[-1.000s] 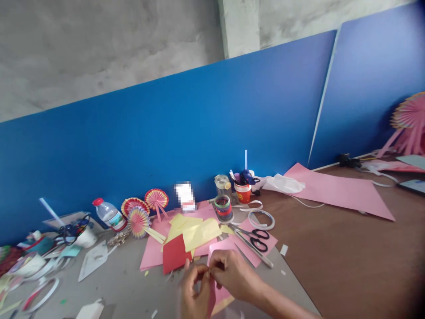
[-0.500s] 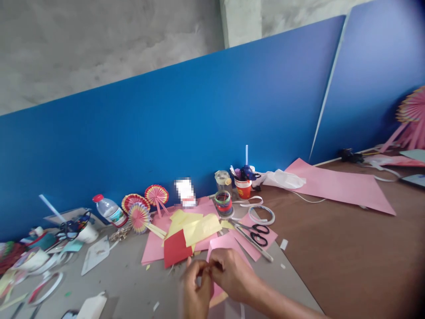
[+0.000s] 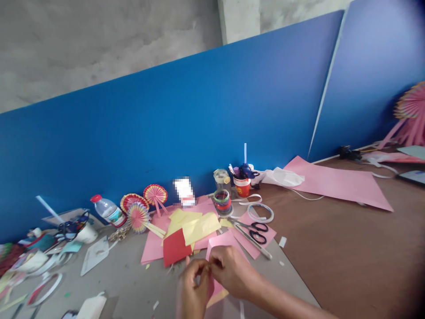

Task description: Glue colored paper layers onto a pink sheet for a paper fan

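Blue-partitioned grey worktop (image 3: 133, 283), cluttered. Counted: three paper fans (image 3: 138, 216), one pair of scissors (image 3: 253, 231), one water bottle (image 3: 108, 209), one red sheet (image 3: 175, 252). Near edge: left hand (image 3: 194, 290) and right hand (image 3: 234, 274), fingers (image 3: 217, 264) pinched tight on one pink paper (image 3: 224, 241) between them.

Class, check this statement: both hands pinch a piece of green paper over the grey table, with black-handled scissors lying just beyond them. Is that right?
Not quite: the paper is pink, not green. The head view shows the left hand and right hand pinching the pink paper over the grey table, with the black-handled scissors lying just beyond them.
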The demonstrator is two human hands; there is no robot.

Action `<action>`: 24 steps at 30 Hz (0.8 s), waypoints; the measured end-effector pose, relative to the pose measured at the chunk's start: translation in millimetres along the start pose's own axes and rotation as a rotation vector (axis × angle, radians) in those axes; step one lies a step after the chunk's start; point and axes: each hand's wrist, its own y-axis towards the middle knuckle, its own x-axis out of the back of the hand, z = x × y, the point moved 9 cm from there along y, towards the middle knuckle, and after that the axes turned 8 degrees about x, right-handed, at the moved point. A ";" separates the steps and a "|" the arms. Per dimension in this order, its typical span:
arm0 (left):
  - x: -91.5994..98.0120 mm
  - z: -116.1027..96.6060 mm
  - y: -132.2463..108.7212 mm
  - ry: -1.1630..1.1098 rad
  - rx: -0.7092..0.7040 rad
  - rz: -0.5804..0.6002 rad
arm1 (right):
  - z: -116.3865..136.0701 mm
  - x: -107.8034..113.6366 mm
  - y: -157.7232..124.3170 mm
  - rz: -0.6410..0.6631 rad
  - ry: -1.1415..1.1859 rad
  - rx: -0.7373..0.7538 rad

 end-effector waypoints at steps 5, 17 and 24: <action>-1.2 -7.7 -3.1 0.203 -0.109 0.019 | 4.2 -0.3 -1.5 -0.018 -0.053 0.049; 0.7 -2.5 -0.1 -0.031 0.030 0.061 | 3.1 -2.9 -0.3 -0.039 0.064 0.046; -3.0 8.0 1.5 -0.223 0.192 0.096 | -1.2 -0.3 0.7 -0.008 0.133 -0.064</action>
